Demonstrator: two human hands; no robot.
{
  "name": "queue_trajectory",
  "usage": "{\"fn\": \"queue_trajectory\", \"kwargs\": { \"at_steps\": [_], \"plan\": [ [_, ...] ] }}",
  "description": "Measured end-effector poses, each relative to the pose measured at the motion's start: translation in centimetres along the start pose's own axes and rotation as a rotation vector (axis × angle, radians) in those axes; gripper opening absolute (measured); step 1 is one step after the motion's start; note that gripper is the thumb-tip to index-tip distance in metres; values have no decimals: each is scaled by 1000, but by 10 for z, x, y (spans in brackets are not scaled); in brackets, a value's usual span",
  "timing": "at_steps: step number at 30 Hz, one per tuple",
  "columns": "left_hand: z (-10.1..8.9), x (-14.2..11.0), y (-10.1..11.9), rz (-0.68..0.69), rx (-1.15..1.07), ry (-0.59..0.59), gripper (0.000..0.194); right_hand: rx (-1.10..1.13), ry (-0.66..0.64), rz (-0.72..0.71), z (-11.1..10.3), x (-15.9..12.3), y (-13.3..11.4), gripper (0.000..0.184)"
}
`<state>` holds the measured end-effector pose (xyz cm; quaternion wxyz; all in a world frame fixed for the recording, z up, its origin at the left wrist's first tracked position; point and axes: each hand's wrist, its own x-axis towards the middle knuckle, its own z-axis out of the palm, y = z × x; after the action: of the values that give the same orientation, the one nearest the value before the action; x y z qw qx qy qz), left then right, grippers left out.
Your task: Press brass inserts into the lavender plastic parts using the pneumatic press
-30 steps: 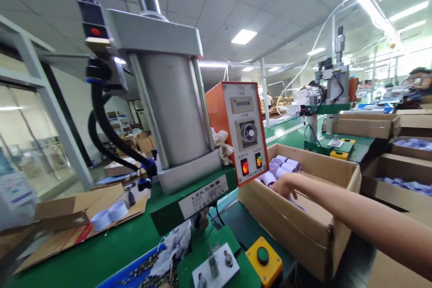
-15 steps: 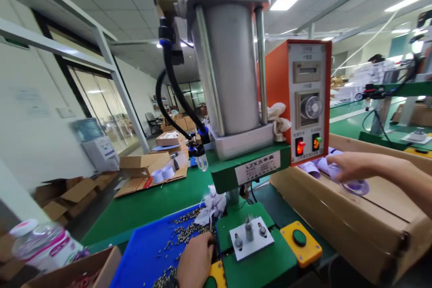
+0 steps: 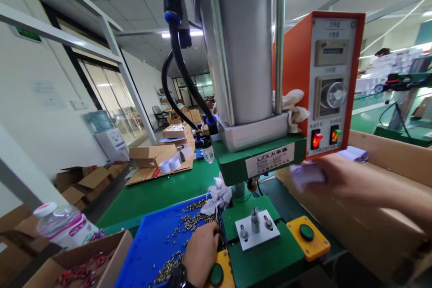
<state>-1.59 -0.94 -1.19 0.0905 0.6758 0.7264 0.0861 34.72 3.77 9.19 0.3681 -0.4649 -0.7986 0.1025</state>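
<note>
My right hand (image 3: 340, 177), blurred by motion, grips a pale purple plastic tube piece (image 3: 307, 176) between the press and the cardboard box. My left hand (image 3: 202, 249) is at the right edge of a blue tray (image 3: 145, 243), over small metal fittings (image 3: 194, 221). Its fingers are curled together, and their tips are mostly hidden. Between the hands stands the press base (image 3: 263, 258) in green, with a silver plate (image 3: 258, 234) and an upright metal pin (image 3: 255, 220) on it.
Yellow button boxes with green buttons (image 3: 307, 232) flank the base. An orange control box (image 3: 332, 85) overhangs the right side. More purple tubes (image 3: 354, 153) lie in the cardboard box (image 3: 388, 144). At left are a plastic bottle (image 3: 65, 225) and a box of red parts (image 3: 124, 245).
My right hand has moved left out of the cardboard box with the purple tube piece. My left hand stays at the tray's edge. The camera view has shifted slightly.
</note>
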Motion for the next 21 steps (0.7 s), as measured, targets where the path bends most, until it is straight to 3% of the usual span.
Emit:
{"fn": "queue_trajectory", "kwargs": {
  "at_steps": [2,6,10,15,18,21],
  "plan": [
    [-1,0,1,-3,11,-6,19,12,-98,-65,32,0,-29,43],
    [-3,-3,2,-9,28,1,20,176,-111,84,77,6,-57,44],
    [-2,-3,0,-15,27,15,20,404,-197,12,92,13,-66,33],
    [2,-2,-3,-4,4,23,19,276,-181,-76,106,10,-68,29],
    [4,-3,-3,-2,-14,25,19,231,-168,-109,124,0,-64,41],
    [3,-3,-2,4,-27,30,20,255,-92,-8,143,-15,-60,56]
  ]
}}
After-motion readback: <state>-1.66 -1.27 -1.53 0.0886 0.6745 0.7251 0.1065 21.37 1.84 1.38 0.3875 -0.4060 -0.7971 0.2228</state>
